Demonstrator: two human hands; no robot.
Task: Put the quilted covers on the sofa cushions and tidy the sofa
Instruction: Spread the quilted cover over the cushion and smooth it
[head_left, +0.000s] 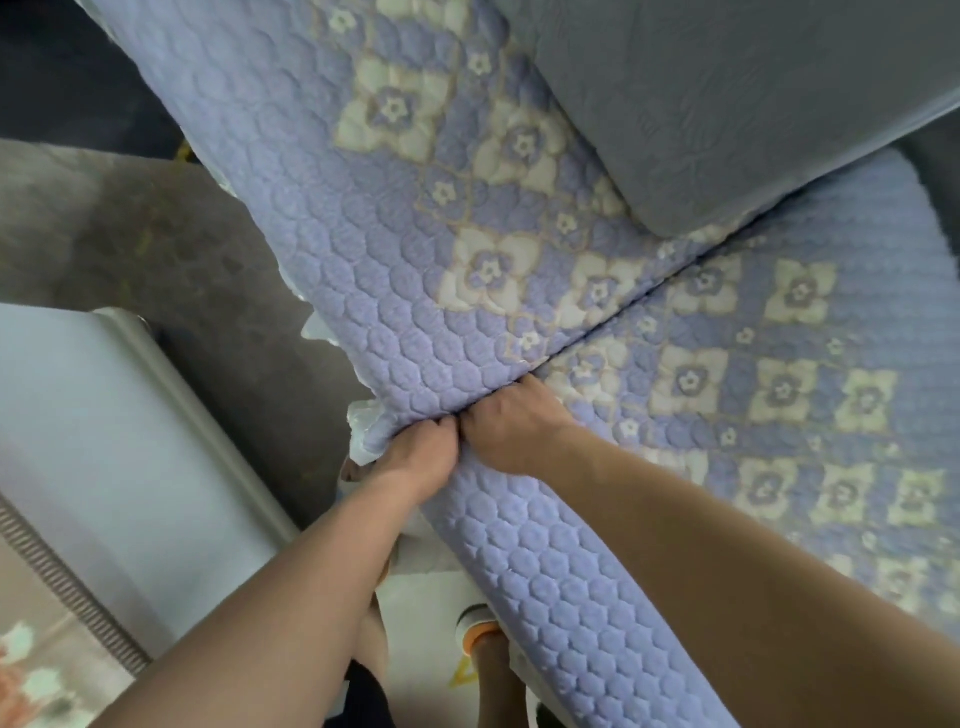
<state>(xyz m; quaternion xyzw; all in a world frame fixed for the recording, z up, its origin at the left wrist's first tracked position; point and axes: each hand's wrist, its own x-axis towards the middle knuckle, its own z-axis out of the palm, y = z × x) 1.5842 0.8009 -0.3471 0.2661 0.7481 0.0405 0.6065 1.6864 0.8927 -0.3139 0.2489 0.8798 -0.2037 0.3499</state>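
Two sofa seat cushions in lilac quilted covers with cream flower squares meet along a dark seam that runs from the middle of the view to the right. My left hand (415, 457) grips the front corner of the far cushion's cover (291, 218) at the seam, fingers curled into the fabric. My right hand (511, 423) lies beside it, with its fingers dug into the gap between the two cushions, on the near cushion's cover (737, 415). White lining shows under the cover edge by my left hand.
A grey back cushion (753, 104) leans on the far cushion at the top right. A grey floor (171, 260) lies to the left, with a white appliance or cabinet (78, 441) at the lower left. My feet in slippers (480, 623) stand below the sofa's front edge.
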